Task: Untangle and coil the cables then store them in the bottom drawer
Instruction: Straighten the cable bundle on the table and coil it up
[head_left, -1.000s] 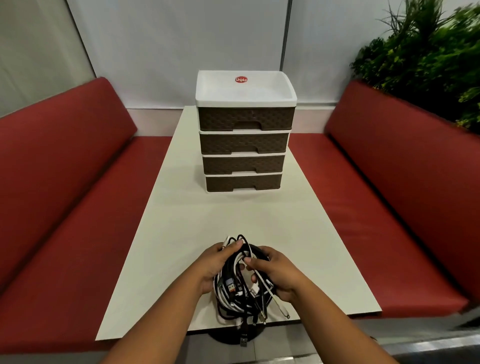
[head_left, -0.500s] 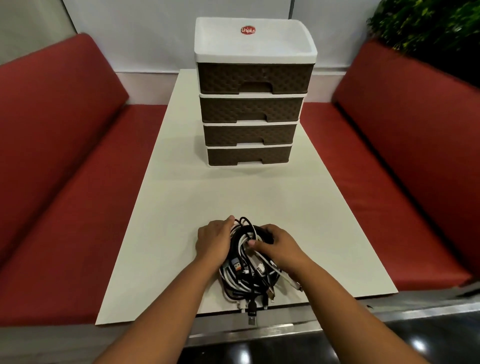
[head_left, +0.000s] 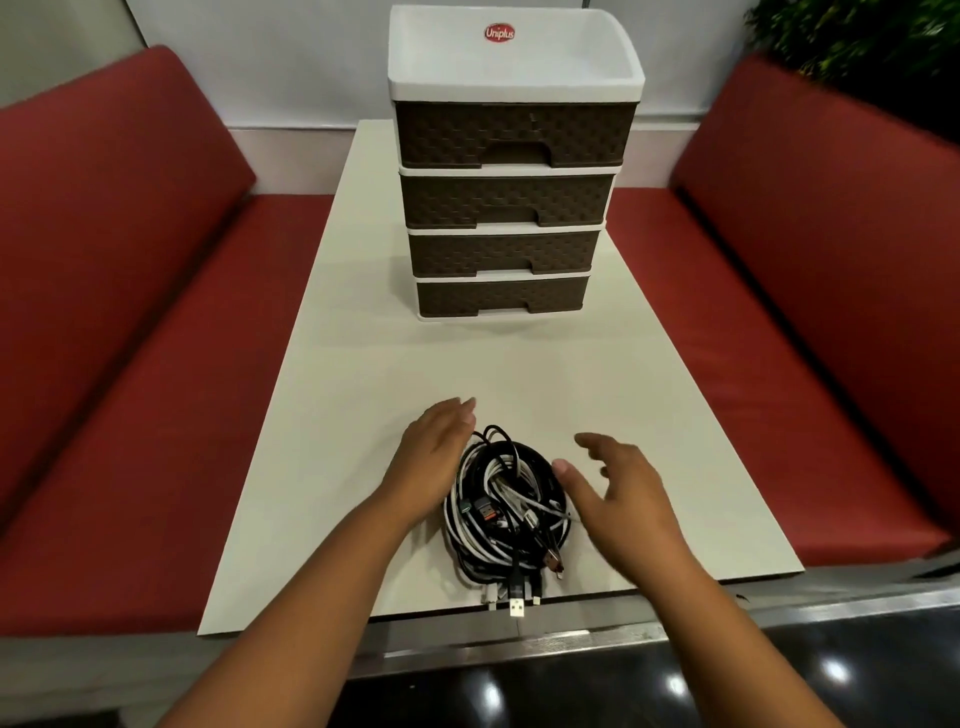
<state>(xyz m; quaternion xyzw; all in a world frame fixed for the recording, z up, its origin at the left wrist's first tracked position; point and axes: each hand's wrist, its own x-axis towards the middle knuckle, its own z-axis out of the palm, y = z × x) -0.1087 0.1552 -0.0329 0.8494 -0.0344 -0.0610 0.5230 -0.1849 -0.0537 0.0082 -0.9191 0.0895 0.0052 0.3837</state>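
A tangled bundle of black and white cables (head_left: 506, 512) lies on the white table (head_left: 363, 395) near its front edge, with a few plugs hanging over the edge. My left hand (head_left: 439, 457) sits at the bundle's left side, fingers straight and holding nothing. My right hand (head_left: 618, 491) hovers just right of the bundle with fingers spread, apart from the cables. A brown and white drawer unit (head_left: 506, 171) stands at the table's middle back. Its bottom drawer (head_left: 503, 297) is closed, like the drawers above it.
Red cushioned benches run along the left (head_left: 130, 338) and right (head_left: 810, 322) of the table. A green plant (head_left: 872, 36) stands behind the right bench. A metal strip and dark glossy floor lie below the table's front edge.
Both hands set the cable bundle down on the table and let go of it. The fingers have opened and the right hand has drawn away to the right.
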